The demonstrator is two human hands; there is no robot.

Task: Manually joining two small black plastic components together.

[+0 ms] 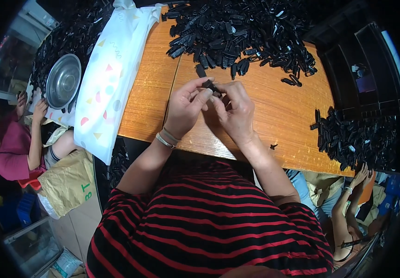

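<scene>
**Pinched up close, stock w/in reach**

Wooden surface (278, 111) is the biggest thing here; my forearms come over its near edge. Main pile of black parts (237, 34) sits at the far side, prob. to leave me work room in front. White plastic sheet w/ coloured shapes (112, 83) runs along my L, maybe as a divider. Second pile (357, 139) is at the R corner; metal bowl (64, 81) is past the sheet, prob. for loose bits.

My L hand (184, 106) is nearly closed, thumb + fingers pinching a small black part (210, 86); R hand (237, 109) is curled in, fingertips on the same part, prob. b/c it's too small for a full grip. Part's up above the surface, b/w both hands. Loose black piece (201, 70) lies just beyond; tiny dark bit (273, 147) lies near my R wrist.

Hard to see: far pile is cut off at top, R pile fades into shadow, my fingers cover most of the part, so can't tell its shape or if it's 1 pc or 2. Tiny bit: can't ID.
</scene>
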